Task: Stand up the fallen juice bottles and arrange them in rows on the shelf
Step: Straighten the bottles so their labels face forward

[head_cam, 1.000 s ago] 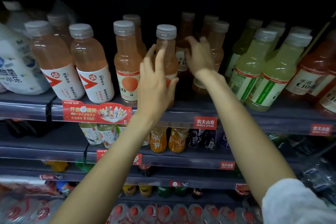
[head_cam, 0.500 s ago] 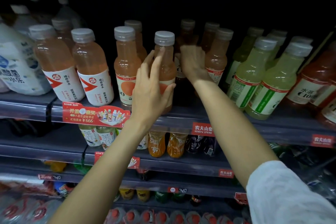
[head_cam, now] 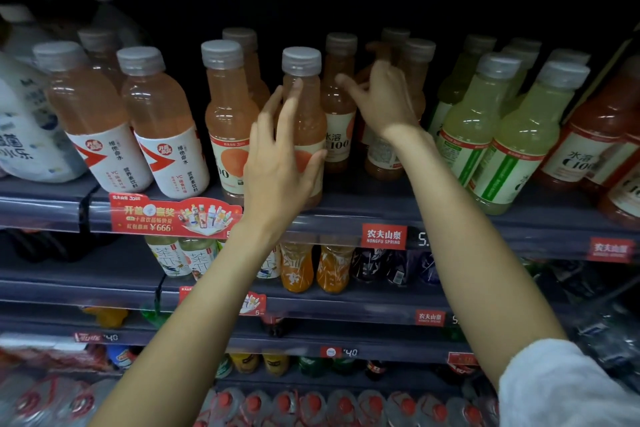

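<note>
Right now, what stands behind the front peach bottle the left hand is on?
Behind the front peach bottle, held by the left hand, another peach bottle stands upright, slightly rightward. Further back is too dark to tell.

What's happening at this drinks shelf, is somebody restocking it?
A person is tidying bottles on a shop shelf. The left hand is wrapped loosely around the front orange juice bottle, which stands upright at the shelf edge. The right hand reaches deeper, among the orange bottles behind; whether it grips one is unclear. Green bottles to the right lean a bit, as do the white-labelled ones on the left.
</note>
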A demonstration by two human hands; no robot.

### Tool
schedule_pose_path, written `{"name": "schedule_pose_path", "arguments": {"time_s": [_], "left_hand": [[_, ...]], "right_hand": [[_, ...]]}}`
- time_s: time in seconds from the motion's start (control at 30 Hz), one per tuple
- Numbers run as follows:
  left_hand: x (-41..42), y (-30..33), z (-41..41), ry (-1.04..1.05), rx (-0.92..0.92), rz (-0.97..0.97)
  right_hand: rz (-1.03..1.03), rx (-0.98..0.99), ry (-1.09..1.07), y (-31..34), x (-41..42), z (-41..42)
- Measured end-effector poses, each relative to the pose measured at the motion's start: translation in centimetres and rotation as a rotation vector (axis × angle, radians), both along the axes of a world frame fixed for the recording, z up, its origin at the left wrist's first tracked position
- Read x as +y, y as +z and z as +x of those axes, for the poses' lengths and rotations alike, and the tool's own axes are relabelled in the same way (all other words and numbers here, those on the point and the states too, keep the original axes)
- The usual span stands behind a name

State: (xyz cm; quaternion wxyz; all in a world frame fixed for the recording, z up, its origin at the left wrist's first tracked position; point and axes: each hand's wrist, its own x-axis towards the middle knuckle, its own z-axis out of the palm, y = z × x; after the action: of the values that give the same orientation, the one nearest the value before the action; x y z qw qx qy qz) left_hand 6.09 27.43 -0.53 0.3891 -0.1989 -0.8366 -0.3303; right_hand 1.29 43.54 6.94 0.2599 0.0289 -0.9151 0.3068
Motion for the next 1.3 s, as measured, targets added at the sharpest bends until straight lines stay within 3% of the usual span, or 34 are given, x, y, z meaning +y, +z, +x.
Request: {"name": "schedule_pose_path", "arguments": {"time_s": [0.17, 0.4, 0.8, 1.3], "left_hand": [[-0.1, 0.2, 0.1, 0.001, 0.002, -0.01], [-0.8, 0.5, 0.4, -0.023, -0.023, -0.074], [-1.3, 0.7, 0.4, -0.079, -0.038, -0.085], [-1.5, 0.5, 0.3, -0.1, -0.004, -0.089]], "right_hand": [[-0.046, -0.137, 0.122, 0.6, -1.0, -1.2], [-0.072, -0.136, 0.105, 0.6, -1.6, -1.2], [-0.323, -0.157, 0.196, 0.1, -1.9, -1.3], [-0.274, -0.128, 0.174, -0.3, -2.1, -1.3]]}}
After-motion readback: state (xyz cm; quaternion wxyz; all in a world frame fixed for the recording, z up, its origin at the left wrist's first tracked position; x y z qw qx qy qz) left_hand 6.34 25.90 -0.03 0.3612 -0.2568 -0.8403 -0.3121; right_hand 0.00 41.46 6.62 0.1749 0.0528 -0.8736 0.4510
